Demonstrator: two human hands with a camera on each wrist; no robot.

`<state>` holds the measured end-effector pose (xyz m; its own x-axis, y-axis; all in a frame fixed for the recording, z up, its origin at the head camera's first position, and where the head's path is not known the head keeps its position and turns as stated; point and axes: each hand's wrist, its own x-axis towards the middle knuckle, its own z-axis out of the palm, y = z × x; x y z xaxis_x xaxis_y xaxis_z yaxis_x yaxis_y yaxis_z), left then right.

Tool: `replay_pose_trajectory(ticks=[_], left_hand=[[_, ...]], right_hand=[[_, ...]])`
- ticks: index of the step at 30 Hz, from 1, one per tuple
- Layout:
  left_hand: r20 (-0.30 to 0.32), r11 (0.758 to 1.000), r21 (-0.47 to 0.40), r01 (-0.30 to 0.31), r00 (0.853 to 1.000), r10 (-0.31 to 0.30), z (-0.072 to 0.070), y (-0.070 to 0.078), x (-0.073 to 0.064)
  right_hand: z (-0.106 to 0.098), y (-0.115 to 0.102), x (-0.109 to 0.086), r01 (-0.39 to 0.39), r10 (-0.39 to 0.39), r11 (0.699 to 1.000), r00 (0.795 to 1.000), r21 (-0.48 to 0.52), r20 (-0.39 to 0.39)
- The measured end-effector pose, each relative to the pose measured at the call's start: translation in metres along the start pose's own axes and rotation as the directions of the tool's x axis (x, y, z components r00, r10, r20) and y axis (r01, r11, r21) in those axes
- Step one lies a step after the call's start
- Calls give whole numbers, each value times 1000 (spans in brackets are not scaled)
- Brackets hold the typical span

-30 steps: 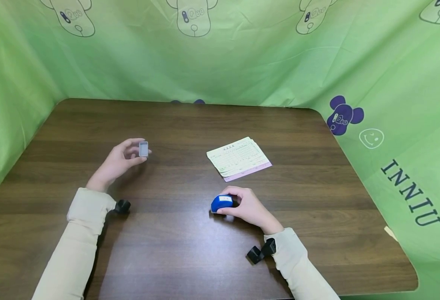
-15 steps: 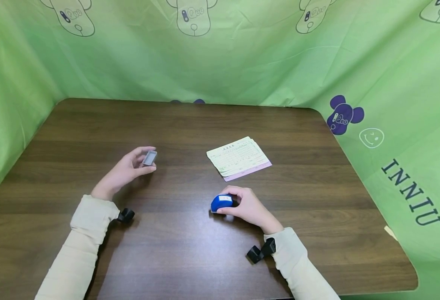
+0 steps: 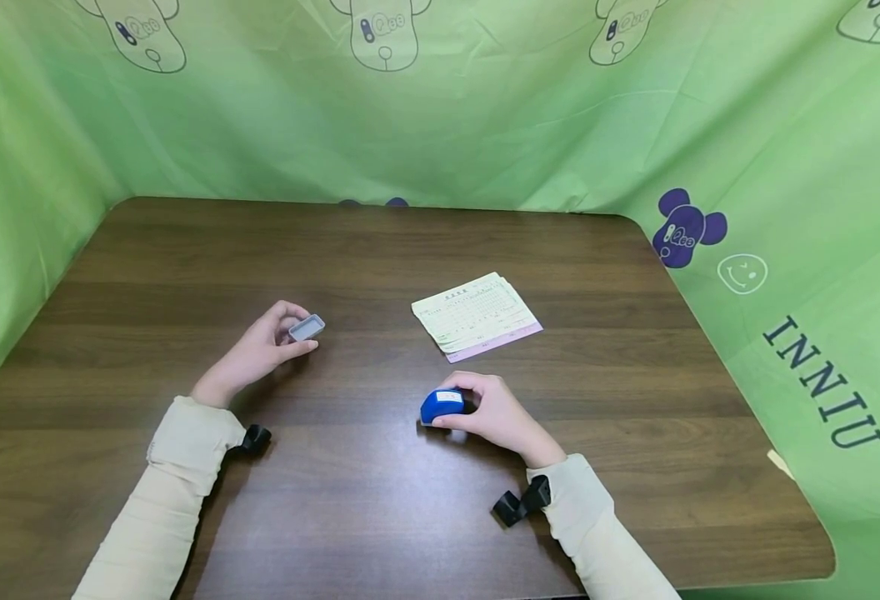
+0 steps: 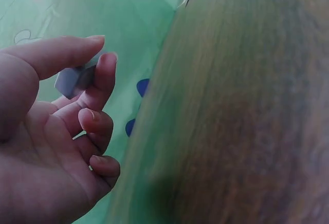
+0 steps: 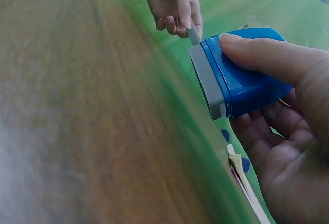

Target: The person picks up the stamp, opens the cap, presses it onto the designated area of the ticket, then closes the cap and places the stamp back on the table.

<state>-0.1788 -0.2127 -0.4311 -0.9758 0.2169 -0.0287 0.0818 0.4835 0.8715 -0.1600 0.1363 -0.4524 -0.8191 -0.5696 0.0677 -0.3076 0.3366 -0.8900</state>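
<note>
On the left of the head view, my left hand (image 3: 260, 346) pinches a small grey rectangular stamp cap (image 3: 307, 327) between thumb and fingers, its hollow side facing up. The same cap (image 4: 76, 77) shows in the left wrist view between thumb tip and index finger, the other fingers curled below. My right hand (image 3: 496, 417) grips a blue stamp (image 3: 442, 405) with a white label on top, near the middle of the table. In the right wrist view the stamp's grey base (image 5: 206, 80) points away from the palm, with the thumb along the blue body.
A stack of printed form sheets (image 3: 477, 317) with a purple bottom edge lies behind the right hand. The brown wooden table (image 3: 365, 500) has green printed curtains (image 3: 440, 125) behind it and at both sides. Black wrist cameras (image 3: 522, 502) sit at the cuffs.
My left hand has moved right and slightly toward me, turning the cap from upright to a slant. The right hand and stamp have stayed in place.
</note>
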Motion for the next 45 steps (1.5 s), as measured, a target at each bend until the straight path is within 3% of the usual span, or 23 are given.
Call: replay_pose_trajectory(ticks=[9, 15, 23, 30, 36, 45], left_hand=[[24, 998, -45, -32, 999, 33, 3, 2, -1], [-2, 998, -25, -50, 999, 50, 5, 0, -1], [-53, 989, -1, -147, 988, 146, 9, -2, -1], [-83, 990, 32, -138, 987, 140, 16, 3, -1], [-65, 991, 20, -134, 989, 135, 26, 10, -2], [-11, 983, -14, -181, 983, 181, 41, 17, -4]], right_hand=[[0, 2, 0, -2, 2, 1000, 1000, 6, 1], [0, 1, 0, -4, 4, 1000, 1000, 8, 0], [0, 1, 0, -10, 10, 1000, 1000, 6, -9], [-1, 2, 0, -28, 28, 1000, 999, -8, -25], [0, 1, 0, -28, 27, 1000, 998, -9, -61], [0, 0, 1, -34, 33, 999, 994, -9, -101]])
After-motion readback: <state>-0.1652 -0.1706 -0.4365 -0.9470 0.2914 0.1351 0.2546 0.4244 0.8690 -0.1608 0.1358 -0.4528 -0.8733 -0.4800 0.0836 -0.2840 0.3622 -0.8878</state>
